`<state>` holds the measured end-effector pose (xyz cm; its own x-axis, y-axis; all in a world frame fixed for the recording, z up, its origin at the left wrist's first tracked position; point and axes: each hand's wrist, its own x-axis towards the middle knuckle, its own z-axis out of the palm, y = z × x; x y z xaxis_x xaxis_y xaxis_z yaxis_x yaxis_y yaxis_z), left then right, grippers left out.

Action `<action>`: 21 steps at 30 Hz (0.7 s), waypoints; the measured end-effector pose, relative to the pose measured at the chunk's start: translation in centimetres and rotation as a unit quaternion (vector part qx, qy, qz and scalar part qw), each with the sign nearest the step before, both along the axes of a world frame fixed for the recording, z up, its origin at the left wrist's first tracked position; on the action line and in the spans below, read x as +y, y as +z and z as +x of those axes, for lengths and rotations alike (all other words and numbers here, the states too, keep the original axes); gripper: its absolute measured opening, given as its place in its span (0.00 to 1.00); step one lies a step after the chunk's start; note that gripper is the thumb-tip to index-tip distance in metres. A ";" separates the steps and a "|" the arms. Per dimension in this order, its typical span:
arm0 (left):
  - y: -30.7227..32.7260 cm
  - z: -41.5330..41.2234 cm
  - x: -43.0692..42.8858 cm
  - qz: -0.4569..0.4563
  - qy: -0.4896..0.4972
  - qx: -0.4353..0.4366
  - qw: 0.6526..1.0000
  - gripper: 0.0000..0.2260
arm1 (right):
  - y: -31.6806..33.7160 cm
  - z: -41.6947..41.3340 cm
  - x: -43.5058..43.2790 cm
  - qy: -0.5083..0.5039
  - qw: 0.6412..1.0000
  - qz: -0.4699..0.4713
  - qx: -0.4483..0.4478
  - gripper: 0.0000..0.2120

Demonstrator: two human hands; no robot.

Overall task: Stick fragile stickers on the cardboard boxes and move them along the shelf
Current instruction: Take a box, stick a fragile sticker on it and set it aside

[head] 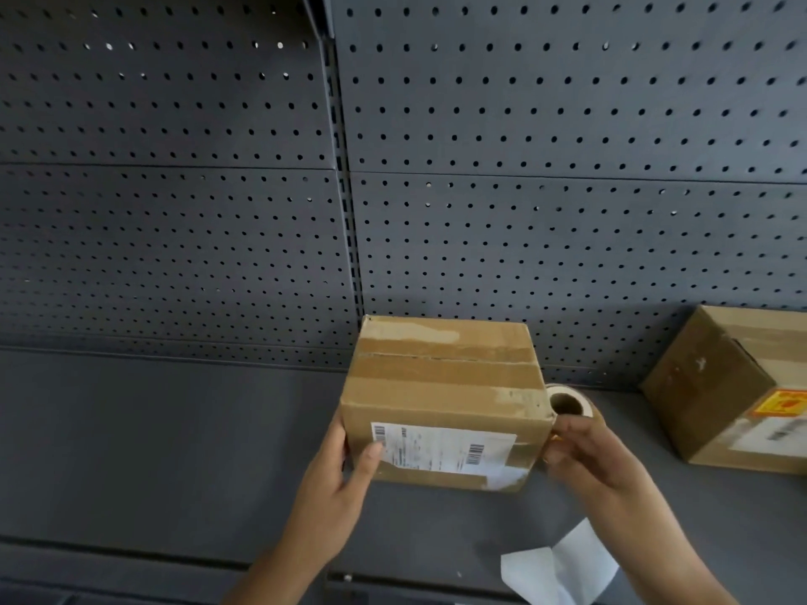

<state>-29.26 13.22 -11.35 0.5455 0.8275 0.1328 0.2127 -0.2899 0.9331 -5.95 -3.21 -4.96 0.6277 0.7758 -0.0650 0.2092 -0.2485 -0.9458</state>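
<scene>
**Bracing the box, roll in the other hand — no fragile sticker visible on it**

Cardboard box (441, 386) sat on the shelf (174, 451), mid-frame, close to the pegboard back (524, 168). Top seam was taped and the shipping label (441, 447) faced the person.

Left hand (345, 473) gripped the box's front-left edge: thumb across the label corner, fingers hidden round the side. Right hand (585, 456) was clamped on the sticker roll (567, 401), held just beside the box's right face. I couldn't tell whether a sticker was already peeled.

Handling, my read:
- Small sealed carton, probably light, with stiff walls and scuffed tape on top.
- It should slide on the smooth shelf rather than need lifting.
- Best hold is on the two side faces, low. The front face below the top edge and the top panel had bare room for a sticker.
- Press the sticker against a braced wall, or the box will skid back.

Around it:
- A second box (707, 395) stood well apart to the right, angled, and already carried a red-and-yellow sticker (781, 403).
- A loose strip of white backing paper (563, 565) hung below the right hand — it could snag or drag.
- To the left the shelf looked open.
</scene>
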 end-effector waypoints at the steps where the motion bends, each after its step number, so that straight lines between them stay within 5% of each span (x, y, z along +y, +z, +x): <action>1: 0.2 0.1 0.1 0.003 0.004 0.004 1.000 0.21 | -0.2 0.0 -0.1 0.001 1.000 -0.007 -0.015 0.16; 12: 4.0 -0.3 0.0 0.071 0.127 -0.011 0.989 0.12 | 1.5 -0.7 0.3 -0.005 0.996 0.074 -0.050 0.23; 17: 6.6 -0.3 0.9 -0.018 0.090 0.050 0.995 0.13 | 2.5 0.3 1.2 0.030 0.999 -0.020 -0.006 0.14; 21: 6.8 0.3 1.8 -0.076 0.071 0.127 0.986 0.13 | 2.1 1.1 2.0 0.058 0.993 -0.099 0.021 0.18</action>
<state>-29.01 15.02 -4.52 0.4231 0.8973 -0.1256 0.4741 -0.1011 0.8747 -4.86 -1.21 -2.86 0.5287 0.8118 -0.2478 0.2079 -0.4069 -0.8895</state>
